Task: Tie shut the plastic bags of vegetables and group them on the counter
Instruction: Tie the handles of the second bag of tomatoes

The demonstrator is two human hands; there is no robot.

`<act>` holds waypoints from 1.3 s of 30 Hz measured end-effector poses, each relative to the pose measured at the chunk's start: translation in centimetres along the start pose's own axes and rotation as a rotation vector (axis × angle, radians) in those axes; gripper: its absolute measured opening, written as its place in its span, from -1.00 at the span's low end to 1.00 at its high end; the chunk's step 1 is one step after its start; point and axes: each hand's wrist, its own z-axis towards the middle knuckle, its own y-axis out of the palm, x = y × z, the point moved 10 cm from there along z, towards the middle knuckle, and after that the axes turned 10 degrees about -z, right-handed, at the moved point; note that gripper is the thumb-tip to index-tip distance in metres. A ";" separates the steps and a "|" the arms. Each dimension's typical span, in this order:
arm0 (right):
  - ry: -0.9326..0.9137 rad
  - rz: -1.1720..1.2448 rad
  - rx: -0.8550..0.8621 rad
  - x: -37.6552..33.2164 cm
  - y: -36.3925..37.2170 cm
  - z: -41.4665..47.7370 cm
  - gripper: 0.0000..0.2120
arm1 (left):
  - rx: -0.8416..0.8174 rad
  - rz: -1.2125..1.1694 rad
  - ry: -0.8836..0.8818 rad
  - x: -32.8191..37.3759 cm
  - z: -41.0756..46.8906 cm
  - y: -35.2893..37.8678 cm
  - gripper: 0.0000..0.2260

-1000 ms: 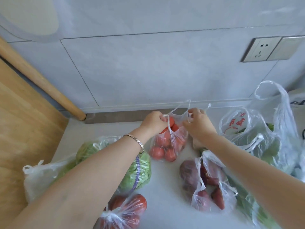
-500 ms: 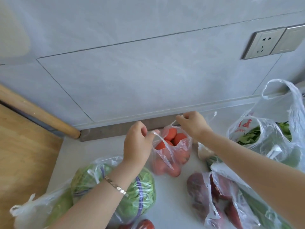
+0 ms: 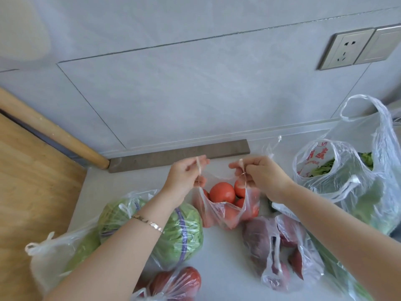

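A clear plastic bag of red tomatoes (image 3: 225,205) stands on the white counter (image 3: 223,257) near the wall, its mouth wide. My left hand (image 3: 184,179) pinches the bag's left handle and my right hand (image 3: 260,177) pinches its right handle; the two handles are held apart. A bagged green cabbage (image 3: 182,231) lies under my left forearm. A bag of dark purple-red vegetables (image 3: 280,250) lies under my right forearm. Another tomato bag (image 3: 173,283) sits at the bottom edge, and a pale green bag (image 3: 60,255) lies at the left.
A large open bag of leafy greens (image 3: 347,183) stands at the right. A wooden board (image 3: 28,196) and a rolling pin (image 3: 54,133) border the counter on the left. A grey strip (image 3: 178,155) runs along the wall foot. A wall socket (image 3: 345,48) is at upper right.
My hands have drawn apart, each pulling one handle outward, so the tomato bag's mouth has spread and the tomatoes show. The camera view has tilted upward and shifted.
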 end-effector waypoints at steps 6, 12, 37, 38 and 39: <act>0.102 0.055 -0.309 2.3 2.7 0.3 -0.77 | -0.439 0.380 -0.053 -3.0 -0.2 5.8 -0.33; 0.107 -0.233 -0.298 2.7 2.7 1.3 -0.83 | -0.509 0.340 0.005 -4.1 0.9 7.5 -0.33; 0.531 0.204 0.433 16.2 -4.8 6.1 -0.76 | -0.295 0.890 0.040 -8.1 3.1 3.3 -0.66; 0.515 0.108 0.437 16.3 -5.1 5.9 -0.74 | -0.322 1.099 0.112 -8.1 2.9 3.4 -0.68; 0.499 0.020 0.453 16.3 -5.5 5.6 -0.71 | -0.340 1.187 0.136 -8.2 2.7 3.3 -0.70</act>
